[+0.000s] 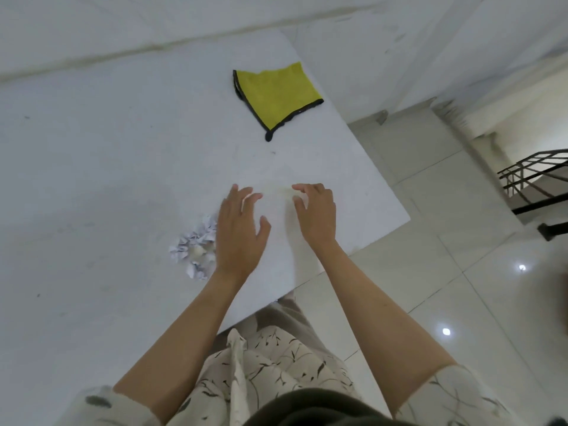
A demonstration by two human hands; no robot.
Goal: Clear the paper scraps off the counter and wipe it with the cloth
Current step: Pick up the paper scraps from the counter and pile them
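A yellow cloth (278, 95) with black edging lies folded flat near the far right corner of the white counter (107, 179). A heap of crumpled white paper scraps (193, 247) sits on the counter just left of my left hand (238, 232). That hand hovers flat with its fingers spread, and a small white scrap shows between its fingertips. My right hand (315, 215) is a short way to the right, fingers curled loosely over the counter, and I cannot see anything in it. The cloth lies well beyond both hands.
The counter's right edge (384, 179) runs diagonally close to my right hand, with glossy floor tiles (430, 272) below. A black metal railing (534, 179) stands at the far right. A white wall (153, 26) backs the counter.
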